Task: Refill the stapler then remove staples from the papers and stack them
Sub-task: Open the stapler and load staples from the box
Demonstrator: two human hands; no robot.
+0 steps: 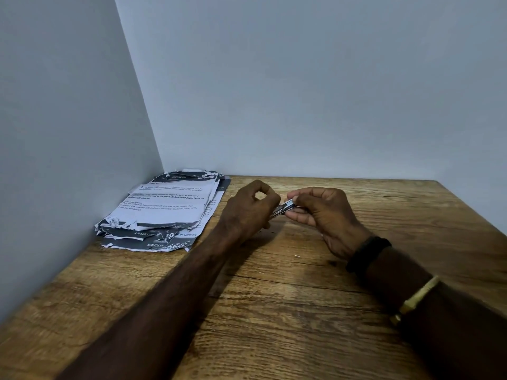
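Wooden surface (pixel 301 311) in a bare corner: left hand (pixel 247 212) and right hand (pixel 326 215) both pinch a small metal stapler (pixel 285 207) aloft for loading, torn papers (pixel 162 212) set aside.

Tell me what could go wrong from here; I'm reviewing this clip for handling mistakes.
1. The small silver metal stapler is held in mid-air between the left hand and right hand; a slip might drop it or spill staples onto the brown wooden table.
2. A tiny pale speck, possibly a loose staple, lies on the table and could be lost or prick a forearm.
3. The ragged stack of printed papers overhangs unevenly, so a brush could scatter it.
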